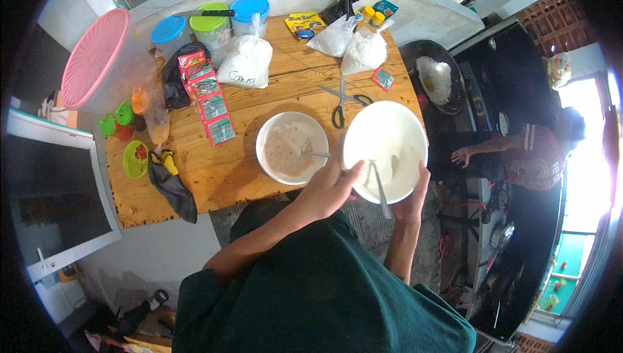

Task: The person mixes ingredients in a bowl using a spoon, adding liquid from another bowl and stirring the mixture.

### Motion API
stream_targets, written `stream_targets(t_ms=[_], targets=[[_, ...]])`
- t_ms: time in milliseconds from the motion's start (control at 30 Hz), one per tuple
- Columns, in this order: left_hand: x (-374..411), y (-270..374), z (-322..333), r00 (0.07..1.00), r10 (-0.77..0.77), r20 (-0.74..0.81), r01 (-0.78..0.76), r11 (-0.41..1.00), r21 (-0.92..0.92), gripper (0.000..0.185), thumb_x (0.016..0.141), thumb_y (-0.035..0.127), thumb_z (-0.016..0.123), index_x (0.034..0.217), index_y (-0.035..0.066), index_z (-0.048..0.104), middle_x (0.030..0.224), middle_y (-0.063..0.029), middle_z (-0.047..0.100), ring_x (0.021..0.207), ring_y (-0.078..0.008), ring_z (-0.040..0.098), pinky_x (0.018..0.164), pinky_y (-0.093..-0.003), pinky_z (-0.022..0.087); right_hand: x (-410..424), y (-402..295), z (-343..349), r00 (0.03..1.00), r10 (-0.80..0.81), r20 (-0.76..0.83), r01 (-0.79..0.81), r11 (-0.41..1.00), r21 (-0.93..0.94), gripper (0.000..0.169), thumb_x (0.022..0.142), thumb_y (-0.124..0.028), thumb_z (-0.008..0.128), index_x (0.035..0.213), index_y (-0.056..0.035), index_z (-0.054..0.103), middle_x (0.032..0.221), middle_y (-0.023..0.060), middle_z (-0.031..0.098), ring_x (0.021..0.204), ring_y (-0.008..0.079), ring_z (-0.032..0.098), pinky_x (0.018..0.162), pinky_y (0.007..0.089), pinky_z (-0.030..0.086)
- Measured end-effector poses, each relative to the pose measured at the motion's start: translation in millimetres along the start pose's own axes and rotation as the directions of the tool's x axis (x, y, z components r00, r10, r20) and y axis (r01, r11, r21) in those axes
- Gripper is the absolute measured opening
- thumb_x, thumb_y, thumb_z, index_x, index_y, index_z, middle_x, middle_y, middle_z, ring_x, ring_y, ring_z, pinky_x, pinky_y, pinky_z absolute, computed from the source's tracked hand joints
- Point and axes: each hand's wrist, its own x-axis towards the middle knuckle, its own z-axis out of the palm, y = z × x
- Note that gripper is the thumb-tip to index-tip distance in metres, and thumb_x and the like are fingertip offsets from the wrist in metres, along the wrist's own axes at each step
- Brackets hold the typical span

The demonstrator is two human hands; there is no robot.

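Observation:
Both my hands hold a large white bowl [404, 129] above the table's front right edge. My left hand [336, 182] grips the near left rim, and my right hand [412, 195] supports the right side. A metal spoon [379, 190] leans inside it with its handle over the near rim. The bowl's inside looks white; any pale contents are hard to make out. Left of it, a second white bowl [261, 151] stands on the table with a lumpy pinkish-brown mixture [287, 153] and another spoon [316, 154]. Black-handled scissors [342, 95] lie opened behind the bowls.
On the wooden table [253, 197] are a strip of red sachets [214, 105], bags of white powder [246, 63], lidded tubs [209, 24] and a dark cloth [170, 185]. A wok [455, 92] sits beyond the right edge. Another person [535, 153] stands at right, one arm extended.

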Motion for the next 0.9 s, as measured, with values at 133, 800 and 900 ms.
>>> stream_targets(t_ms=[133, 800, 900], targets=[[18.2, -9.4, 21.9, 0.999, -0.02, 0.033, 0.005, 0.918, 0.396, 0.084, 0.109, 0.046, 0.045, 0.162, 0.001, -0.002, 0.098, -0.0243, 0.071, 0.077, -0.0234, 0.073, 0.064, -0.0334, 0.058, 13.1, -1.4, -33.2, 0.993, -0.08, -0.091, 0.091, 0.988, 0.124, 0.067, 0.104, -0.049, 0.042, 0.15, -0.0006, 0.043, 0.143, 0.0155, 0.056, 0.131, 0.0303, 0.055, 0.111, 0.0437, 0.043], [-64.2, -37.2, -46.1, 0.994, -0.094, -0.064, 0.098, 0.993, 0.059, 0.052, 0.113, 0.038, 0.039, 0.146, 0.0, 0.045, 0.123, -0.018, 0.066, 0.106, -0.0222, 0.069, 0.094, -0.0363, 0.053, 181.4, 51.1, -171.4, 0.897, -0.244, -0.369, 0.183, 0.964, -0.191, 0.058, 0.109, -0.04, 0.036, 0.152, -0.0014, 0.04, 0.142, 0.0158, 0.056, 0.122, 0.0318, 0.062, 0.09, 0.0487, 0.057], [-68.7, -38.0, -45.6, 0.994, -0.069, -0.089, 0.072, 0.997, 0.033, 0.05, 0.113, 0.037, 0.04, 0.144, -0.001, 0.048, 0.121, -0.0176, 0.067, 0.104, -0.0213, 0.068, 0.094, -0.0354, 0.053, 188.3, 53.8, -181.6, 0.857, -0.329, -0.397, 0.195, 0.919, -0.342, 0.052, 0.11, -0.036, 0.045, 0.144, 0.0032, 0.049, 0.128, 0.0164, 0.065, 0.108, 0.0286, 0.069, 0.09, 0.041, 0.057]])
